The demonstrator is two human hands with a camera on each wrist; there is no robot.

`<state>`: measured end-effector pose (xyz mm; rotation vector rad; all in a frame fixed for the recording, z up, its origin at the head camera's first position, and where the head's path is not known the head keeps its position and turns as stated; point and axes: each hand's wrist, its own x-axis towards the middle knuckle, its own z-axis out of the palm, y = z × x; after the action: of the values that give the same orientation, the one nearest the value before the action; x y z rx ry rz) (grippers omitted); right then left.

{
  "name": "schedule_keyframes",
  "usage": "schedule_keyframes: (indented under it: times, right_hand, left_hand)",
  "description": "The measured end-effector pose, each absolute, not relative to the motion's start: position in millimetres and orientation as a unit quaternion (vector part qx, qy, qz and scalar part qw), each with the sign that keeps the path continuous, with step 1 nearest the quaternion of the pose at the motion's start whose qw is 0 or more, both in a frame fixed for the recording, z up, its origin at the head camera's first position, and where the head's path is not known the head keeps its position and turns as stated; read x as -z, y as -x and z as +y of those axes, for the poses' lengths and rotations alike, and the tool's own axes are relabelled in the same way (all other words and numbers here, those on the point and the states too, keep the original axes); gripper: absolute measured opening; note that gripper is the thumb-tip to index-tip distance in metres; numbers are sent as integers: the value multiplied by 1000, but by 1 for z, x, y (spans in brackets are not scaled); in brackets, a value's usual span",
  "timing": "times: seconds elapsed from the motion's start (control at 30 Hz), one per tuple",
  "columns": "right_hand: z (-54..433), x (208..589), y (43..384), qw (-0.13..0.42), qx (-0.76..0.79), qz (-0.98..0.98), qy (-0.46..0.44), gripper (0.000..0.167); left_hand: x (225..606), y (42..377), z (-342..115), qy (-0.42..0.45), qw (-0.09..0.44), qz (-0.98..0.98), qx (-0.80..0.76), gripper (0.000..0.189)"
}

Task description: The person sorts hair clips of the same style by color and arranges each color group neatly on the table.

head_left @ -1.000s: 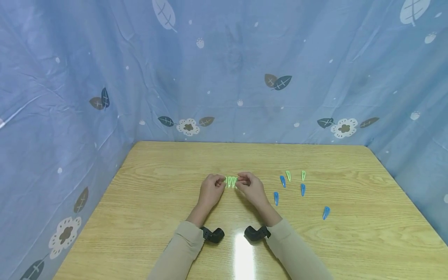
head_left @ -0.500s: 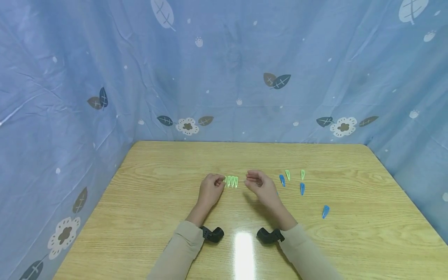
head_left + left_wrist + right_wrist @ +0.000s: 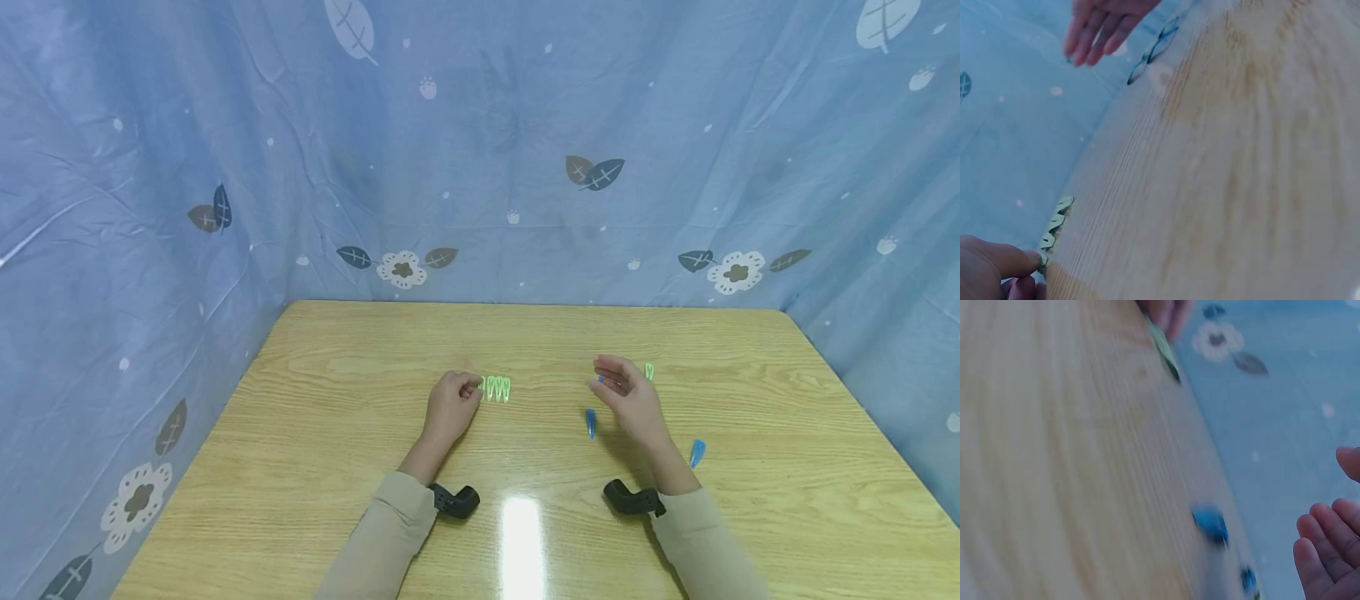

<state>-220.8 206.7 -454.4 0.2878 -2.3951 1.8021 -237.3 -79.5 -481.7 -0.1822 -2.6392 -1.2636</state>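
A row of several light green snap hair clips (image 3: 498, 388) lies side by side on the table in the head view. My left hand (image 3: 452, 408) is at the row's left end, thumb and fingertip pinching the end green hair clip (image 3: 1043, 261) in the left wrist view. Over the loose clips to the right, my right hand (image 3: 632, 404) hovers with spread fingers and holds nothing. It hides some of those clips. Near it, a blue hair clip (image 3: 591, 422) lies on its left and a green hair clip (image 3: 649, 371) just behind it.
Another blue hair clip (image 3: 697, 452) lies to the right of the right wrist. The wooden table (image 3: 360, 350) ends at a blue patterned curtain (image 3: 480, 167) behind and at both sides. Each wrist wears a black camera (image 3: 459, 502).
My right hand has left the right end of the green row and moved right, over the loose clips. The left hand has stayed in place at the row's left end.
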Motion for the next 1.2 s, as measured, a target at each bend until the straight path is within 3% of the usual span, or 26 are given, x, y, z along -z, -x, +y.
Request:
schedule_keyframes:
  times: [0.4,0.87,1.2]
  right_hand:
    - [256,457,220,93,-547,-832,-11,50]
    - [260,453,228,39,-532,-832,151,55]
    - [260,456,244,50,-464,-865,184,49]
  left_hand:
    - [483,240,-80,56,92,-895,433,16]
    - [483,239,-79,55,91,-894,435,16]
    - [483,239,-80,63,104,-894,431,15]
